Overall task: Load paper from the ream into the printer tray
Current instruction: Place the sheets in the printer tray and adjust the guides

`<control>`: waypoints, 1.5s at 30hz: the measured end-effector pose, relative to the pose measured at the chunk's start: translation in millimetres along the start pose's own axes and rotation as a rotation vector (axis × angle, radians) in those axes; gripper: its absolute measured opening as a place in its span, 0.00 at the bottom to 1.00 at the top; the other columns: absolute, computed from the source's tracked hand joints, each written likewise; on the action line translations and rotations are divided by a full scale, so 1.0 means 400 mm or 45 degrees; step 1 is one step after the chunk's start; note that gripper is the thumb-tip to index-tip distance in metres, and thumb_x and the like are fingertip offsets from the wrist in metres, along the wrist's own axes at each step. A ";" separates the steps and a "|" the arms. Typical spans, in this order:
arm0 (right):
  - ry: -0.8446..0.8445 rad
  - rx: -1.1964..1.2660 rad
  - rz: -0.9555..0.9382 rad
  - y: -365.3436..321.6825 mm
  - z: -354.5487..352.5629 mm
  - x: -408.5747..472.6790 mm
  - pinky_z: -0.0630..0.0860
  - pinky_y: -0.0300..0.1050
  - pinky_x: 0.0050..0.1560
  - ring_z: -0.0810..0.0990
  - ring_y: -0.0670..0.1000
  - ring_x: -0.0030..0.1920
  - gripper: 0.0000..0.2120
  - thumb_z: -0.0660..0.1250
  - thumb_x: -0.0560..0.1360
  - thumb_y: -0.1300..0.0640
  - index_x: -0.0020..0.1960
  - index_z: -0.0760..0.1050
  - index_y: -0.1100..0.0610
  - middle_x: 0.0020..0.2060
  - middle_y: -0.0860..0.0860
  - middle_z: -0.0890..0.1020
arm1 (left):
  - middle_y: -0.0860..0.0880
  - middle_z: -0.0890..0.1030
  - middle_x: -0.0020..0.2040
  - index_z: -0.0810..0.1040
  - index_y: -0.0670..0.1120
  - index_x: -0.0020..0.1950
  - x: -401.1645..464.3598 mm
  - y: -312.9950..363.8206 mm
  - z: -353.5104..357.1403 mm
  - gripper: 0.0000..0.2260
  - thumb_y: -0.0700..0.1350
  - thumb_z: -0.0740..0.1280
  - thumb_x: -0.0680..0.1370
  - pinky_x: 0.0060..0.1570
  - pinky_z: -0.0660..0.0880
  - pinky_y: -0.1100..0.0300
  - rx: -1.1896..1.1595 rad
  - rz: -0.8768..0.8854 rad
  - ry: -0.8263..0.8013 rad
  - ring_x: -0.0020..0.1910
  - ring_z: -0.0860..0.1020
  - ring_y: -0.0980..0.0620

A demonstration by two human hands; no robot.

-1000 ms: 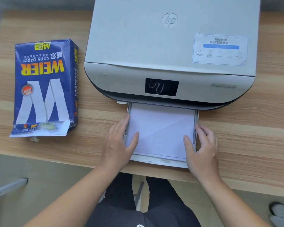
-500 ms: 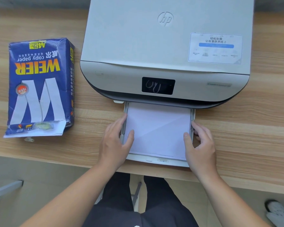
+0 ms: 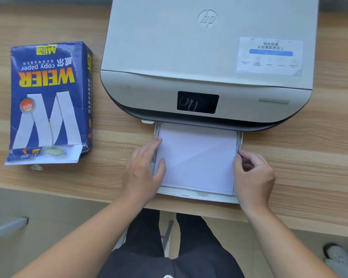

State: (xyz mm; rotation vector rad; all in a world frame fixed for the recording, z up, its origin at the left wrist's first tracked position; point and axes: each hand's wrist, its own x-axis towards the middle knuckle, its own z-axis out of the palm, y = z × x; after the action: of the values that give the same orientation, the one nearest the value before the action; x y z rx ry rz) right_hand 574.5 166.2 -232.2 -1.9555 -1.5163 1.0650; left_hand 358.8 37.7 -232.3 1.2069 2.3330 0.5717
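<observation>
head | your left hand (image 3: 143, 171) fingers together, flat on paper (image 3: 197, 157) | right hand (image 3: 253, 175) curled, pinching tray (image 3: 197, 197) edge

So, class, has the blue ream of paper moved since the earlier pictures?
No. The ream lies just left of the printer, with the same gap between them as before.

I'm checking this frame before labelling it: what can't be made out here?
- Paper stack depth and far end: head view, hidden inside the printer.
- Tray side guides: covered by left hand and right hand.
- Sheets left in the ream: wrapper hides them.
- Label small print: blurred.
</observation>
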 end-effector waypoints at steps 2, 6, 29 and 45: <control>0.013 -0.007 0.001 -0.002 0.005 0.000 0.71 0.26 0.43 0.82 0.48 0.42 0.07 0.70 0.76 0.62 0.51 0.85 0.54 0.46 0.48 0.84 | 0.55 0.77 0.72 0.73 0.49 0.76 0.001 -0.001 -0.007 0.22 0.42 0.67 0.81 0.69 0.69 0.60 -0.073 -0.062 0.015 0.70 0.74 0.54; 0.047 0.072 0.054 -0.002 0.024 -0.002 0.76 0.29 0.47 0.84 0.52 0.46 0.07 0.69 0.76 0.61 0.52 0.84 0.57 0.50 0.47 0.83 | 0.56 0.81 0.64 0.74 0.50 0.75 0.004 0.009 -0.011 0.22 0.42 0.68 0.81 0.58 0.74 0.60 -0.109 -0.134 0.085 0.60 0.79 0.56; -0.019 0.134 0.046 0.004 0.013 -0.002 0.74 0.24 0.43 0.83 0.46 0.45 0.10 0.70 0.78 0.60 0.58 0.85 0.57 0.52 0.47 0.84 | 0.52 0.86 0.54 0.81 0.51 0.69 0.016 -0.001 0.002 0.17 0.41 0.69 0.80 0.54 0.79 0.51 -0.163 -0.153 0.250 0.53 0.82 0.50; -0.659 -0.499 -0.417 0.037 -0.058 -0.032 0.58 0.48 0.77 0.59 0.46 0.74 0.62 0.74 0.59 0.26 0.82 0.54 0.55 0.73 0.45 0.60 | 0.47 0.48 0.85 0.45 0.45 0.84 -0.038 -0.056 -0.049 0.63 0.82 0.63 0.64 0.76 0.62 0.50 0.401 0.343 -0.453 0.78 0.61 0.46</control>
State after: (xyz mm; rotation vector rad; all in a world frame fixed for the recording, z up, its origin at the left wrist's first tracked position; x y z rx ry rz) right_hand 600.6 152.4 -225.3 -1.6349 -2.3847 1.2564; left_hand 340.9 10.1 -225.5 1.6317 2.0183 0.0566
